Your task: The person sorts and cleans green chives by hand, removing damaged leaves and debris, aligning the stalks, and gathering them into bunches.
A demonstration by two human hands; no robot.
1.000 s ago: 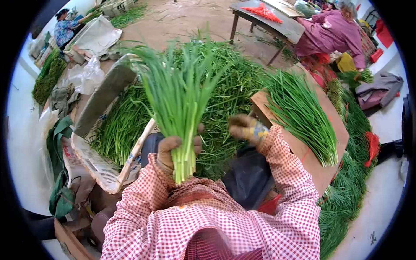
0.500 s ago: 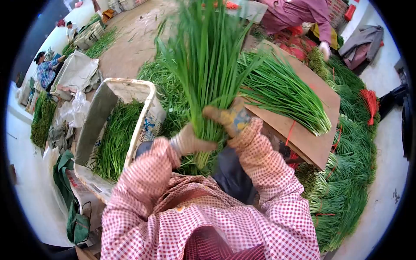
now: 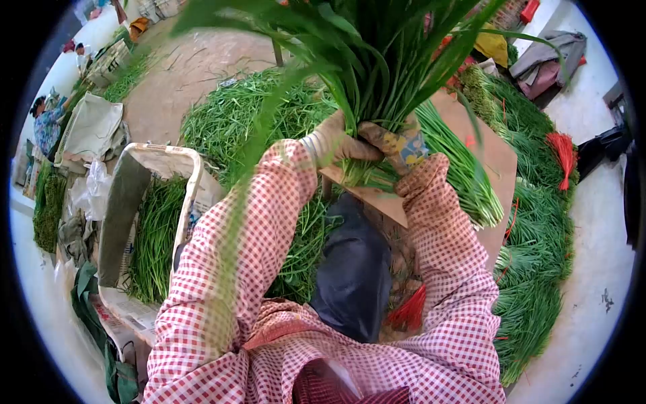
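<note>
My left hand [image 3: 336, 143], in a soiled pale glove, is closed around the lower stalks of a bunch of chives [image 3: 380, 74]. From the other side my right hand [image 3: 396, 145], in a brown glove with a blue and yellow patch, grips the same bunch. The leaves fan upward and out towards the camera, and the stalk ends show just under my hands. Below and to the right of the bunch is a brown board [image 3: 496, 158]. On that board lies a heap of loose chives [image 3: 464, 176], its pale ends pointing towards the lower right.
At left stands a white plastic crate [image 3: 195, 156] holding greens. Loose greens [image 3: 229, 121] cover the floor ahead. Tied bundles [image 3: 531, 283] line the right side, with red ties [image 3: 562, 158] on them. More red ties [image 3: 407, 311] hang beside my knee. A person [image 3: 48, 128] sits far left.
Both hands have moved up and to the right with the chives, which now lean over the board's near left corner. My view has shifted, and the co-worker's purple sleeve is no longer visible.
</note>
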